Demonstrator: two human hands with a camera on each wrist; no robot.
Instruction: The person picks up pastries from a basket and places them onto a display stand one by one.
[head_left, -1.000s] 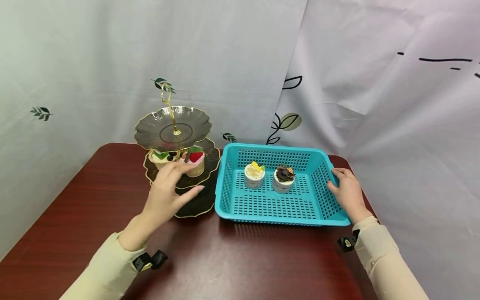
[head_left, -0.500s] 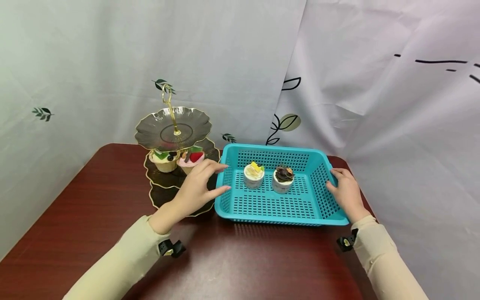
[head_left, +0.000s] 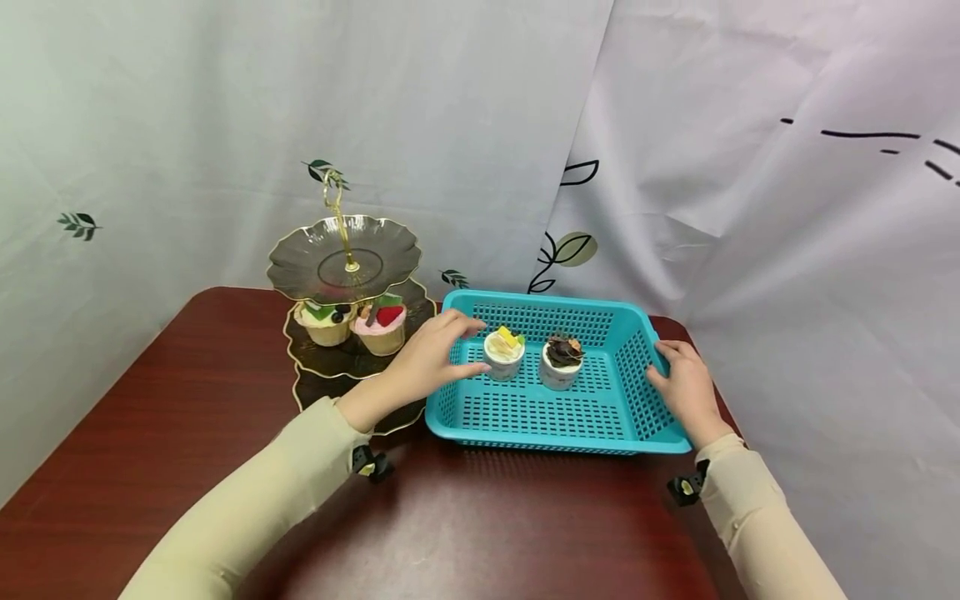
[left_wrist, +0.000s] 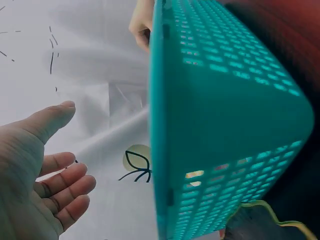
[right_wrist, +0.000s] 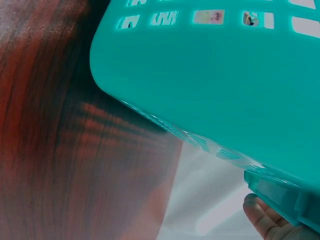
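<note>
Left hand [head_left: 431, 354] released, thumb and fingers parted, nothing held; it hangs over the left side of the blue basket [head_left: 525, 414], fingertips just beside the yellow-topped cup cake [head_left: 503, 354]; the left wrist view shows this hand above the basket's rim, apart from it. Right hand [head_left: 686, 387] grips the basket's right-hand rim, thumb on the inner side; the right wrist view catches its fingers at the rim from below. The basket, perforated and rectangular, rests on the reddish-brown tabletop [head_left: 487, 525]; inside, the yellow-topped cup cake stands upright left of centre; the chocolate-topped cup cake [head_left: 560, 362] stands upright to its right, the two near each other but apart. Left of the basket, a tiered stand [head_left: 300, 258] with dark, gold-edged scalloped plates and a gold ring handle; on the plate beneath the top one, a green-and-cream cupcake [head_left: 326, 323] and, to its right, a pink cupcake with a red piece [head_left: 381, 327]; the left forearm covers part of the lowest plate. Backdrop: pale cloth [head_left: 450, 125] with printed leaves.
</note>
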